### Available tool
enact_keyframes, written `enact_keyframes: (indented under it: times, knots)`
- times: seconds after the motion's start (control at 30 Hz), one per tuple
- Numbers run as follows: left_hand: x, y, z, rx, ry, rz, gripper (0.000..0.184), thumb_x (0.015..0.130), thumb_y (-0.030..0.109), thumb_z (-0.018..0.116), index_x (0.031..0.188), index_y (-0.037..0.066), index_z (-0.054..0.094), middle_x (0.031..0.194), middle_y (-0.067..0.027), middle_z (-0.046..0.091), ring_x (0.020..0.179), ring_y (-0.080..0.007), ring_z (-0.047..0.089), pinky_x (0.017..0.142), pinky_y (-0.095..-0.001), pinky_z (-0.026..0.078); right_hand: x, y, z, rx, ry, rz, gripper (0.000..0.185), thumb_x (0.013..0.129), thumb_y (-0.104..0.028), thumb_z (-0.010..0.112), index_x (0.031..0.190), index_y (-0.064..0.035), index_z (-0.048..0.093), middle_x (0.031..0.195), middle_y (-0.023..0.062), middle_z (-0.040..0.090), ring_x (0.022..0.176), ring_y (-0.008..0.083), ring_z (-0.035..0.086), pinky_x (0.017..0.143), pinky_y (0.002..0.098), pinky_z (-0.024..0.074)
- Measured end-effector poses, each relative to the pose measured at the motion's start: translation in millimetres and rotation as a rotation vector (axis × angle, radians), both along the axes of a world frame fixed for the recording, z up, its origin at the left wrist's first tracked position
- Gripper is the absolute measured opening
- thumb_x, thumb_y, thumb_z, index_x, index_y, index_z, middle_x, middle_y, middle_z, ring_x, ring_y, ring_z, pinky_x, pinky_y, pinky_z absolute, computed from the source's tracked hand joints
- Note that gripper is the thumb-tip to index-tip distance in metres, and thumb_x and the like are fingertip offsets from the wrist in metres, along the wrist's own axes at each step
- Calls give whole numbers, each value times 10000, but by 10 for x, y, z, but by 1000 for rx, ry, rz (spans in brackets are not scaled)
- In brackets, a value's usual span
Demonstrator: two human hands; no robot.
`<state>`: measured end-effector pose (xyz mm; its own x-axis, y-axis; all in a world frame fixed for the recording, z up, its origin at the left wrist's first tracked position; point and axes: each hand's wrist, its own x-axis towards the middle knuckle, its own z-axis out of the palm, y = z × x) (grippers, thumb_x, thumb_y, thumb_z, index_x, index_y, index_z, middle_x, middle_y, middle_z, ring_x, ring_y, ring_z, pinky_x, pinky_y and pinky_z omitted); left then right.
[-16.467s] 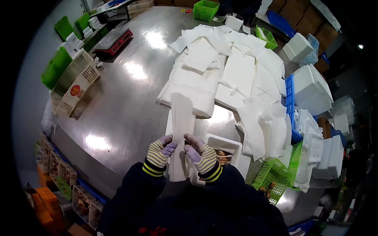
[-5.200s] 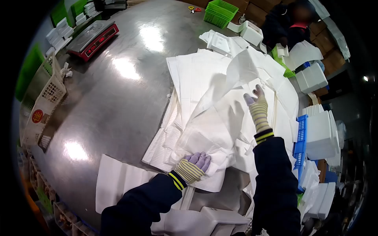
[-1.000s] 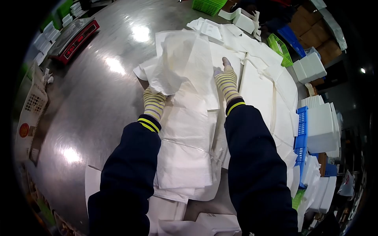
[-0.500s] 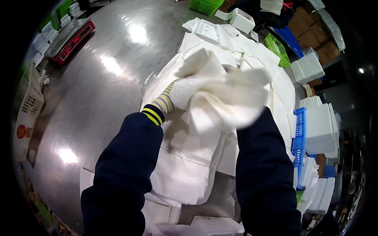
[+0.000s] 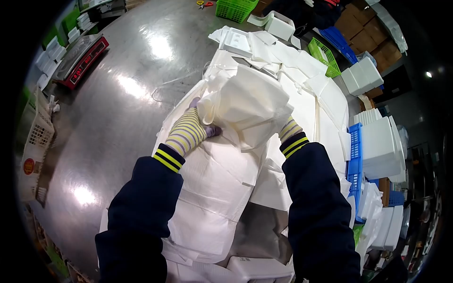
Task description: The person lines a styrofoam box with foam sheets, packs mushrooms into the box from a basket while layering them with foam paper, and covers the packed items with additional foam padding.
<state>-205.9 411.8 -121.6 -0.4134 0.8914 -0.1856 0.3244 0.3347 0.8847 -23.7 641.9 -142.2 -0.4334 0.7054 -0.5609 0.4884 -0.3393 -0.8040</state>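
Note:
My left hand, in a yellow-and-grey striped glove with purple fingertips, rests at the left edge of a stack of thin white sheets. Its thumb and fingers are spread, close to the curled edge of a loose, crumpled white sheet. That sheet stands raised and folded over the stack. On its right side my right hand, gloved alike, grips it; the fingers are hidden behind the sheet.
More white sheets and a foam tray lie toward the back of the metal table. A red scale stands at far left, above a white basket. Blue crate and foam boxes line the right. A green basket sits behind.
The loose sheet, blurred and flapping toward the right before, now stands folded over the stack. My left hand has come out from under it, moving left, and my right wrist now shows.

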Motion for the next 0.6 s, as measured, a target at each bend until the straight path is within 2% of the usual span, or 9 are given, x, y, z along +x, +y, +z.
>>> enact_keyframes:
  times: [0.07,0.1,0.2,0.23,0.3,0.37,0.4,0.5,0.6]
  knots:
    - [55,-142,478,-174,526,67,997,610,357,836,1391,36,306,1362,-196,408,1240,-339,431,1058,-384,344,44,-34,33,-89,80,-42,328,862,-223,552,1121,-32,615,917,89,654,815,233,610,727,343,499]
    - [100,-210,511,-110,792,70,991,628,352,818,1404,51,280,1351,-167,431,1250,-330,419,1050,-400,340,62,-41,43,-119,106,-55,326,867,-223,548,1120,-29,616,908,87,654,806,228,610,721,340,499]
    - [217,-385,667,328,1011,40,732,716,270,737,1345,93,407,1310,-145,479,1217,-300,453,1011,-426,356,36,-94,102,-177,167,-79,322,879,-223,535,1116,-20,616,882,79,657,779,212,612,704,330,502]
    - [257,-379,648,611,1041,6,634,743,235,706,1313,109,460,1296,-138,491,1201,-295,465,996,-437,365,20,-114,124,-186,179,-84,322,884,-223,531,1115,-17,617,873,77,658,770,207,612,698,327,503]
    - [310,-173,308,739,929,-322,487,767,179,656,1235,116,537,1250,-127,518,1196,-311,460,1008,-439,351,-11,-160,140,-180,208,-86,320,892,-224,522,1113,-11,617,855,72,660,753,197,613,686,321,505]
    - [343,37,37,583,946,-368,447,804,191,606,1237,105,535,1270,-145,500,1221,-320,430,1037,-438,320,-90,-312,283,28,221,-10,320,901,-224,514,1110,-5,617,838,67,662,735,187,614,675,314,506]
    - [348,177,-144,530,892,-364,438,824,202,579,1246,101,523,1281,-155,487,1230,-330,416,1052,-434,302,-133,-548,470,499,208,182,338,794,-72,617,1127,-16,619,818,47,657,772,134,596,653,295,499]
    - [443,367,-418,464,770,-331,459,864,252,528,1285,83,465,1341,-196,434,1261,-377,375,1061,-430,304,-197,-969,692,579,351,207,328,796,-108,613,1116,-35,626,794,63,666,687,141,598,657,274,500]
    - [419,479,-185,-57,598,-527,563,838,313,548,1337,86,419,1405,-204,353,1288,-380,345,1080,-401,283,-138,-1377,565,856,199,425,358,789,-145,586,1144,-103,601,838,150,666,733,260,641,708,326,498]
